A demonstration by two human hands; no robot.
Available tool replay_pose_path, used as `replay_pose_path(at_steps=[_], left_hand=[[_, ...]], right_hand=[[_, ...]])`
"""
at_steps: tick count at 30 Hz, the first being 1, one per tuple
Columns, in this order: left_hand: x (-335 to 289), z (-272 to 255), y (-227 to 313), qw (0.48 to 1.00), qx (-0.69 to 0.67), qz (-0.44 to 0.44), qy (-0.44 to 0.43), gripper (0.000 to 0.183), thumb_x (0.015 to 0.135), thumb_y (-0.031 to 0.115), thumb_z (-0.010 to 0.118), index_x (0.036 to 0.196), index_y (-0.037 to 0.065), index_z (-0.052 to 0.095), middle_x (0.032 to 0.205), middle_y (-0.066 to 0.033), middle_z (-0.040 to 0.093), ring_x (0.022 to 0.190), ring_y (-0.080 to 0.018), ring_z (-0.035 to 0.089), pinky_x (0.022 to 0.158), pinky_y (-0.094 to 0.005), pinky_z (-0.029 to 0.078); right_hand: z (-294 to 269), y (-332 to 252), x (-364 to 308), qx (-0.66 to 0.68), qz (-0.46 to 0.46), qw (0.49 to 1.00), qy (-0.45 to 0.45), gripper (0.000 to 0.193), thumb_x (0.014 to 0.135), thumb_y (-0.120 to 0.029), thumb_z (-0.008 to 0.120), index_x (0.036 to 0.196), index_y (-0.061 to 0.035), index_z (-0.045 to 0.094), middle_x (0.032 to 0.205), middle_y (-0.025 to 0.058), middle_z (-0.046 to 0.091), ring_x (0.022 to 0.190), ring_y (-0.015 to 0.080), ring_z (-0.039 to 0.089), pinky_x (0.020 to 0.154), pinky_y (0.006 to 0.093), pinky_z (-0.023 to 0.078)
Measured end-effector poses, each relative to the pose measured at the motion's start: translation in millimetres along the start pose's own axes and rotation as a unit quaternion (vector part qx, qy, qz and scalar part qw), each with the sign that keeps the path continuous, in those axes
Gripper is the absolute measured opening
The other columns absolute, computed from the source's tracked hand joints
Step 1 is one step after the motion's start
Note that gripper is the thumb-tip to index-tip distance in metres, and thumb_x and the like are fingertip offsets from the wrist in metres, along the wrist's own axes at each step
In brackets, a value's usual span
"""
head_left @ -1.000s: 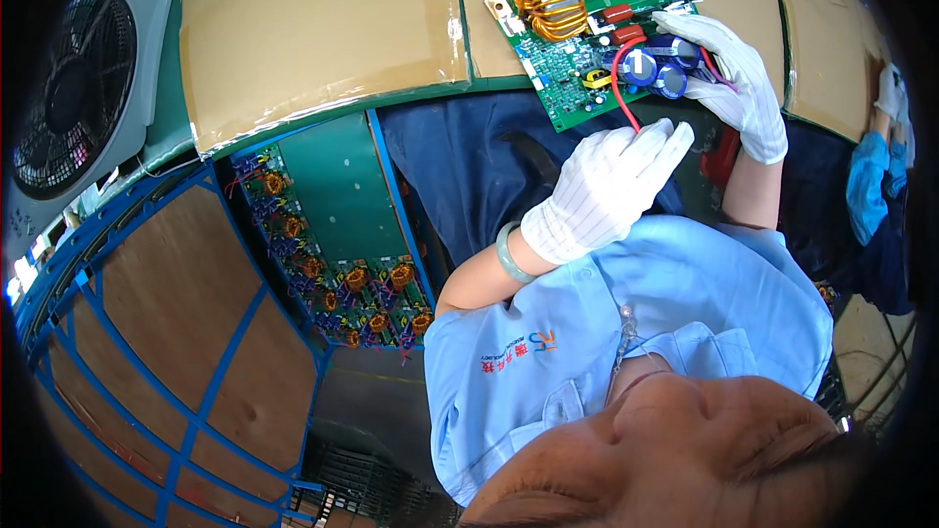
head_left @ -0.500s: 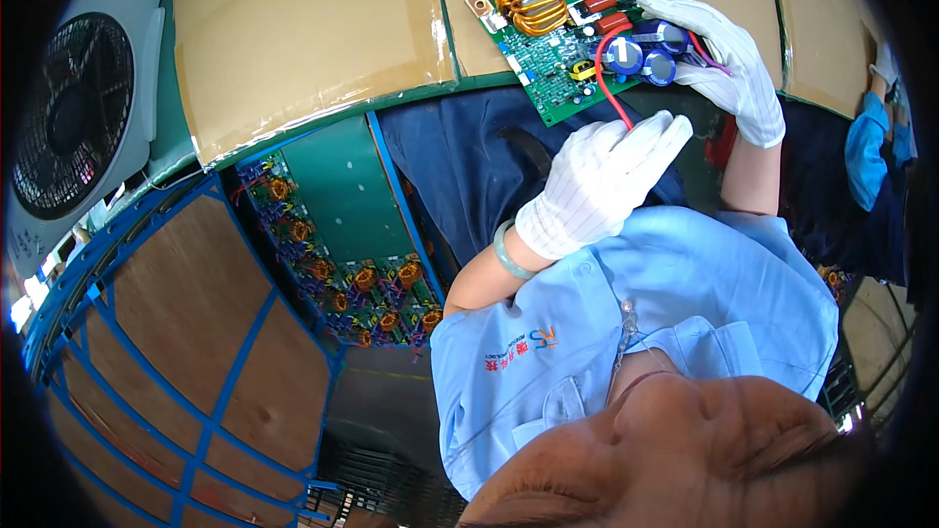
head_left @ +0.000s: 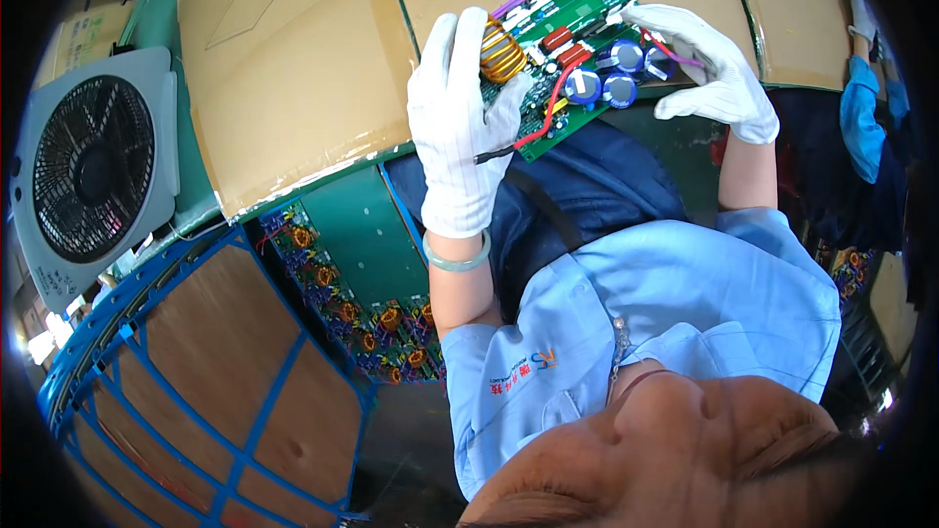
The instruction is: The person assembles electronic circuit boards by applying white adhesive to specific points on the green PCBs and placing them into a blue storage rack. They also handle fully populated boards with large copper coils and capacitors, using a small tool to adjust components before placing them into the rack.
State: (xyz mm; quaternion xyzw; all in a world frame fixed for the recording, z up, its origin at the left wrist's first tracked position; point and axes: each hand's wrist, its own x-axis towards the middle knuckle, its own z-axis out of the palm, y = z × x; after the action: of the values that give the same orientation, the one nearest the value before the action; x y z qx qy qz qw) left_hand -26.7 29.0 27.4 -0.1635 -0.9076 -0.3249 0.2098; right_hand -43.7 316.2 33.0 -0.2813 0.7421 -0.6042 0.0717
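Observation:
A green circuit board [head_left: 589, 0] lies tilted over the near edge of the cardboard-topped table. It carries a copper-wound coil [head_left: 503, 52], red components [head_left: 558, 38], and blue round capacitors [head_left: 584, 87]. My left hand [head_left: 455, 122], white-gloved, grips the board's left end by the coil, with the thumb over the board. Beside that thumb, a red wire [head_left: 556, 96] with a black end runs across the board to the left glove. At the right end, my gloved right hand [head_left: 724, 73] is curved and open, fingertips touching the board near the capacitors and thumb apart from it.
Cardboard sheets [head_left: 303, 49] cover the table. A grey box fan [head_left: 98, 166] stands at the left. Below the table edge, several similar boards with coils [head_left: 391, 319] lie beside a blue-framed wooden panel [head_left: 225, 332]. Another person's blue sleeve [head_left: 862, 117] shows at far right.
My left hand has moved up and left, from the red wire's free end to the board's left end. The board has shifted left and tilted more. My right hand's thumb has come away from the capacitors.

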Motion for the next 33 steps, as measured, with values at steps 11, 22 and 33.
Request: replay_pose_path(at_steps=[11, 22, 33], left_hand=[[32.4, -0.6, -17.3, 0.992, -0.032, -0.043, -0.113, 0.070, 0.061, 0.028, 0.091, 0.115, -0.001, 0.058, 0.096, -0.0154, 0.066, 0.082, -0.0224, 0.066, 0.076, -0.0325, 0.055], [25.4, -4.7, -28.3, 0.885, -0.333, -0.260, -0.196, 0.064, 0.067, 0.005, 0.085, 0.124, 0.003, 0.055, 0.097, -0.0052, 0.063, 0.086, -0.0121, 0.062, 0.077, -0.0265, 0.054], [30.7, -8.1, -30.7, 0.889, -0.314, -0.253, -0.216, 0.067, 0.069, 0.009, 0.084, 0.128, 0.003, 0.053, 0.105, -0.0067, 0.064, 0.093, -0.0139, 0.062, 0.083, -0.0282, 0.053]], right_hand=[[-37.9, -14.7, 35.2, -0.074, 0.093, 0.988, 0.094, 0.040, 0.084, -0.014, 0.070, 0.121, -0.0017, 0.063, 0.113, 0.0070, 0.067, 0.103, 0.0134, 0.061, 0.091, 0.0286, 0.046], [8.2, 2.8, 120.6, -0.131, 0.069, 0.977, -0.156, 0.030, 0.083, -0.028, 0.067, 0.090, 0.0013, 0.067, 0.082, 0.0141, 0.067, 0.076, 0.0241, 0.064, 0.073, 0.0326, 0.049], [20.3, 18.6, 142.9, -0.216, -0.016, 0.946, -0.241, 0.024, 0.078, -0.024, 0.069, 0.074, -0.0017, 0.063, 0.072, 0.0146, 0.060, 0.068, 0.0315, 0.058, 0.063, 0.0379, 0.045]])
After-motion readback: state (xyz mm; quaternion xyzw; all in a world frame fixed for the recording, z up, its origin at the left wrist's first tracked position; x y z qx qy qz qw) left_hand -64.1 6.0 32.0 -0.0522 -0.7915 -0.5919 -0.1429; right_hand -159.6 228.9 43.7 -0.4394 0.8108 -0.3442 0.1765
